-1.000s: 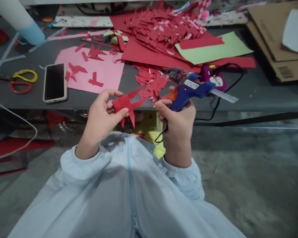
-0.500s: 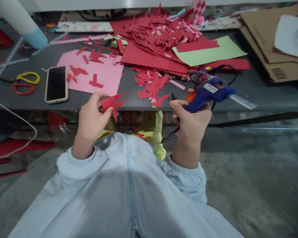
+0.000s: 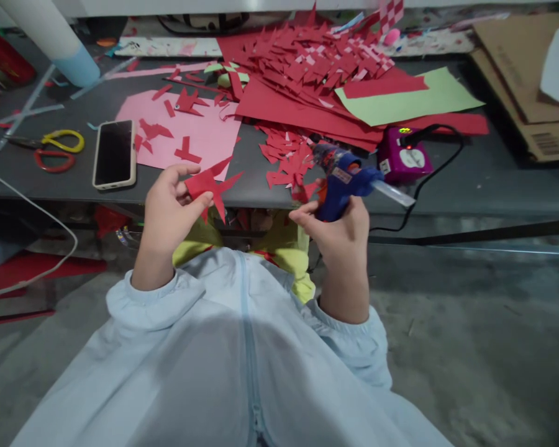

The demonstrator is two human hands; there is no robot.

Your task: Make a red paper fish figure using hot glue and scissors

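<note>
Between the thumb and fingers of my left hand is a red folded-paper fish, its pointed ends spread to the right. My right hand grips the handle of a blue hot glue gun; a clear glue stick sticks out of its back end. The gun's nozzle end points up and left, over a heap of small red paper pieces. Left of the heap, a pink paper sheet bears several red cutouts, among them a fish with an eye.
A phone and scissors lie at the left. Behind are a big pile of red folded pieces and a light green sheet. A purple power box with a black cord stands right of the gun, cardboard farther right.
My right hand has brought the glue gun leftward, closer to the paper fish, uncovering the purple box. The fish in my left hand has turned slightly. The view has shifted a little.
</note>
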